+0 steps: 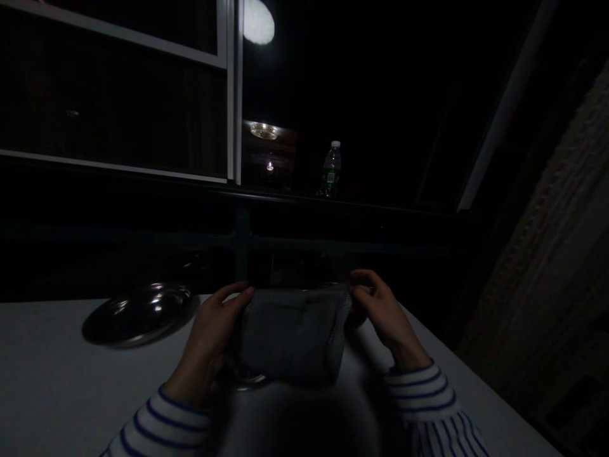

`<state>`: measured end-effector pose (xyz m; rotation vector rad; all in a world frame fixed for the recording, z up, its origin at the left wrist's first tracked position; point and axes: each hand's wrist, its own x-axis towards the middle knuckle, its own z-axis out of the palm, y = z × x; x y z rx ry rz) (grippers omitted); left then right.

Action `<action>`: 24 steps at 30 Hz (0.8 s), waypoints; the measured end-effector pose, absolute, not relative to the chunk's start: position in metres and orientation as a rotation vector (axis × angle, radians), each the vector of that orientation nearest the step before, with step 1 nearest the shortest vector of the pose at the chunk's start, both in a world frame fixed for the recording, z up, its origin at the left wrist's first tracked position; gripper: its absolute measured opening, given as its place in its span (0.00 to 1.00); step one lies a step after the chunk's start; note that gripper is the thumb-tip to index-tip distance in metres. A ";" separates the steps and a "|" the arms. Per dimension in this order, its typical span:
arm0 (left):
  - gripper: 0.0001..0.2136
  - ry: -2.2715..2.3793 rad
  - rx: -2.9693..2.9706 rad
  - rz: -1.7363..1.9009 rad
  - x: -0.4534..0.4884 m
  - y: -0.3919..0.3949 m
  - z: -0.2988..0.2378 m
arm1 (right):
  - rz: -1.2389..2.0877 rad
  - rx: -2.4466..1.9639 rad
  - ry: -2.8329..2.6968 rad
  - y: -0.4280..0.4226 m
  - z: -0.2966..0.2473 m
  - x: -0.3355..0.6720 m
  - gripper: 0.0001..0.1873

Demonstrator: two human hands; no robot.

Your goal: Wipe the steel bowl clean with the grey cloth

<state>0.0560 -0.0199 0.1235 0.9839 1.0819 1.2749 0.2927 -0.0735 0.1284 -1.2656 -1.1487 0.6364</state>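
Note:
A dark grey cloth (292,336) hangs stretched between my two hands above the table. My left hand (209,336) pinches its upper left corner between thumb and fingers. At the upper right corner, my right hand (380,314) grips it the same way. Behind the cloth's lower left edge shows part of a shiny metal rim (245,383); the cloth hides the rest. A shiny round metal dish (137,315) lies on the table to the left of my left hand. Dim light blurs the cloth's details.
The white table (42,368) runs beneath both hands, its right edge slanting towards me. A plastic bottle with a green label (331,170) stands on the window sill behind. A white window frame (233,95) is at the left and a patterned curtain (547,222) hangs at the right.

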 end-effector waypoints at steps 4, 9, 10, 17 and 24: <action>0.18 1.076 1.006 1.260 0.049 -0.019 0.129 | 0.564 -1.309 -1.163 -0.070 0.127 0.301 0.16; 0.22 1.039 1.245 1.100 0.045 -0.024 0.134 | 0.566 -1.388 -1.250 -0.068 0.125 0.304 0.21; 0.23 1.064 1.317 1.105 0.044 -0.024 0.134 | 0.558 -1.415 -1.292 -0.068 0.124 0.305 0.23; 0.20 1.259 1.656 1.221 0.035 -0.012 0.128 | 0.469 -1.444 -1.505 -0.070 0.121 0.316 0.22; 0.15 1.279 1.742 1.169 0.030 -0.007 0.130 | 0.482 -1.508 -1.528 -0.069 0.120 0.326 0.20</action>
